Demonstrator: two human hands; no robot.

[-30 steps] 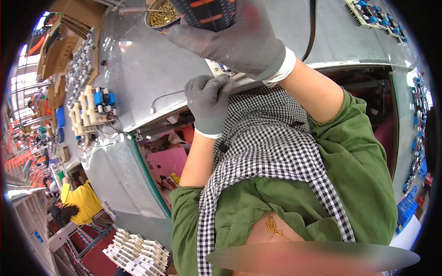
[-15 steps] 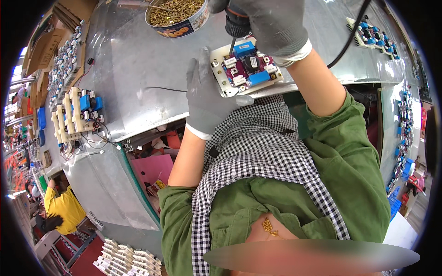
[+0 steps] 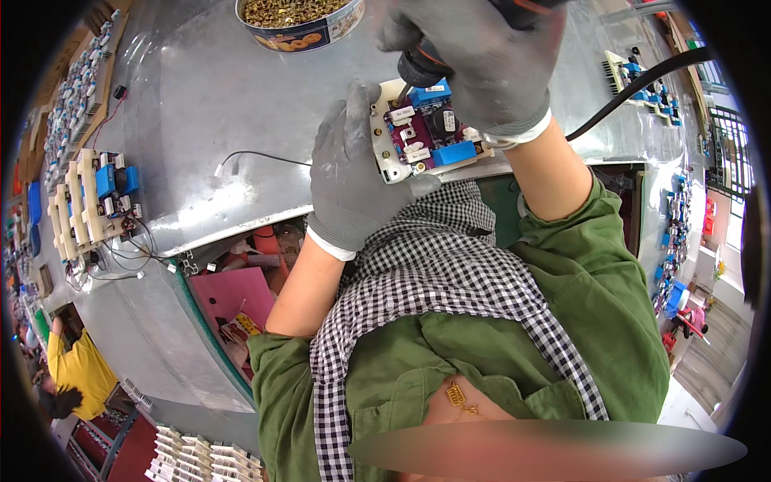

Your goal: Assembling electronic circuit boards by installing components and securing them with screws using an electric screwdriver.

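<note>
A purple circuit board with blue blocks, white parts and a round black coil sits on a white base at the table's near edge. My left hand, in a grey glove, grips the base's left side, its thumb at the near corner. My right hand, gloved too, is closed round a black-and-orange electric screwdriver. The screwdriver tilts, its bit pointing down at the board's far left corner. Whether the bit touches a screw is too small to tell.
Beyond the board stands a round tin full of small brass-coloured screws. Stacked board assemblies with loose wires lie left, more boards far right. A thick black cable runs right. A person in yellow is at lower left.
The screwdriver has gone from nearly upright to tilted, with its bit now at the board's far left corner. My left hand stays at the board's left side. The whole view has shifted slightly.
</note>
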